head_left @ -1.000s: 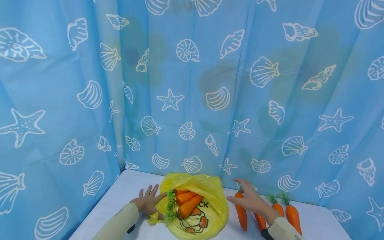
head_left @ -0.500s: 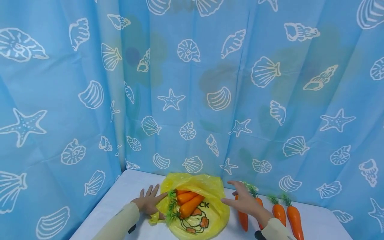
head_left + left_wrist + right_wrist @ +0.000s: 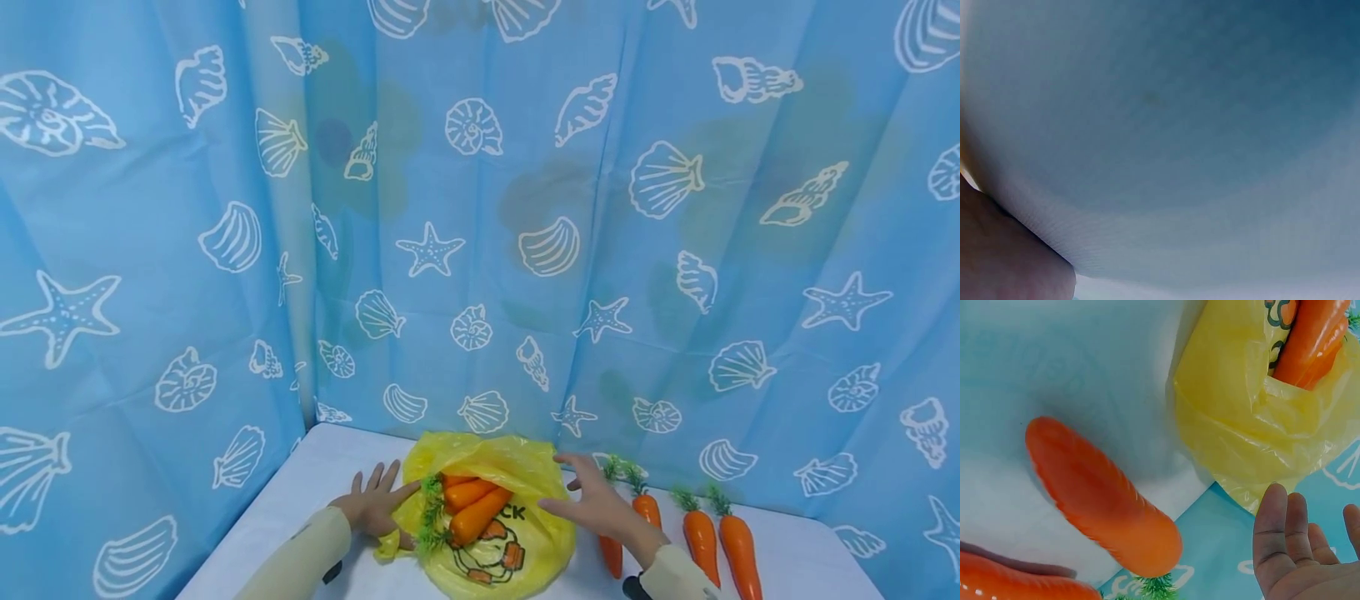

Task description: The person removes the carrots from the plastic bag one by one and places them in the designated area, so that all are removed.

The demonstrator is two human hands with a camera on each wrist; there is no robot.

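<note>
In the head view my left hand (image 3: 371, 507) lies at the left edge of a yellow plastic bag (image 3: 551, 542), its fingers spread, one of them touching the rim. Several toy carrots (image 3: 476, 517) with green tops lie in the bag's mouth. My right hand (image 3: 596, 504) hovers at the bag's right side with fingers extended, holding nothing. It partly covers a carrot (image 3: 611, 556) on the table. In the right wrist view that carrot (image 3: 1104, 494) lies apart from the hand (image 3: 1307, 562). The left wrist view shows mostly pale blur and some skin.
More carrots lie in a row to the right: one carrot (image 3: 647, 508) near my right wrist, then another carrot (image 3: 701, 542) and a third carrot (image 3: 740, 554). A white table (image 3: 802, 558) meets a blue shell-print curtain (image 3: 480, 250) behind and at the left.
My right hand has moved left, from over the nearest loose carrot to the bag's right edge, uncovering the carrot beside it. My left hand, the bag and the carrots have stayed put.
</note>
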